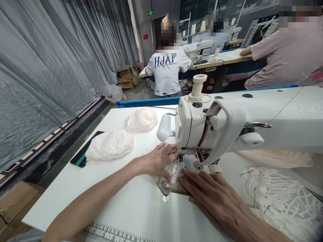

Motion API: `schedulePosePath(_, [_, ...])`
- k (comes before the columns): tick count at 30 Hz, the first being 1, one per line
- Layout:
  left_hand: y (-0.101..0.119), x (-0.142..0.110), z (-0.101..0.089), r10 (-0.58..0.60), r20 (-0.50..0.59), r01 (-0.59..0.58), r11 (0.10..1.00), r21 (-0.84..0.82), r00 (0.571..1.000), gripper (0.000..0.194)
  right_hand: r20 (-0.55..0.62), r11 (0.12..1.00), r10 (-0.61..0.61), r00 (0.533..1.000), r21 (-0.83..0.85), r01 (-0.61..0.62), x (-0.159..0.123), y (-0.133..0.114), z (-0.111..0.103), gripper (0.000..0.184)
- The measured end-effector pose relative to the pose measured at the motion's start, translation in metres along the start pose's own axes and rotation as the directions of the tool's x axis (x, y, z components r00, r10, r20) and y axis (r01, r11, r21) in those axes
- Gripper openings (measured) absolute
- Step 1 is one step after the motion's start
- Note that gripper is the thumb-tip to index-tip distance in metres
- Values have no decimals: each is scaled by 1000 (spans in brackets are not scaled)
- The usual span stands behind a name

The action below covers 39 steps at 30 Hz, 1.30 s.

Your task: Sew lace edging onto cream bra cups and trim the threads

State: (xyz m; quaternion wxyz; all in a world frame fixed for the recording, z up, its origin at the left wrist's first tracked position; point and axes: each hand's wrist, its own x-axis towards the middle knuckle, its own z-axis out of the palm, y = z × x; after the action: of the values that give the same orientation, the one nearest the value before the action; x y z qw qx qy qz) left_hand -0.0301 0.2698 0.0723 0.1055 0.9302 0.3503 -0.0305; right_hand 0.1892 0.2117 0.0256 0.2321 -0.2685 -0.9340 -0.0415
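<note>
A small piece of white lace (171,173) lies on the white table (126,198) under the head of a white sewing machine (227,124). My left hand (157,161) rests on the lace's left side, fingers curled and pressing it down, thumb along its front edge. My right hand (212,195) lies flat, fingers stretched towards the lace and the needle area, fingertips at the lace's right edge. The needle itself is hidden behind the machine head.
Two stacks of lace cups (109,146) (140,121) sit at the table's far left. More lace (282,198) lies at the right under the machine arm. A ruler strip (113,233) marks the near edge. Three people work at benches behind; plastic sheeting hangs on the left.
</note>
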Motion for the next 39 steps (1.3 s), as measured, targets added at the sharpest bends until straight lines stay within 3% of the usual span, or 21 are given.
schedulePosePath(7, [2, -5, 3, 18, -28, -18, 1000, 12, 999, 39, 20, 1000, 15, 1000, -5, -15, -1, 0, 0, 32])
schedulePosePath(11, [16, -18, 9, 107, -162, -79, 981, 175, 981, 30, -18, 1000, -10, 1000, 9, 10, -2, 0, 1, 32])
schedulePosePath(14, [29, -24, 15, 177, -204, -123, 959, 254, 963, 21, -48, 999, -52, 997, -7, 52, -3, -1, 1, 31])
schedulePosePath(23, [35, -20, 34, 144, -370, -62, 972, 225, 918, 18, -51, 998, -56, 997, 13, 57, -2, -3, -5, 27])
schedulePosePath(39, [46, -22, 39, 190, -377, -42, 929, 367, 906, 17, -77, 997, -49, 996, 50, 53, -2, 1, -1, 28])
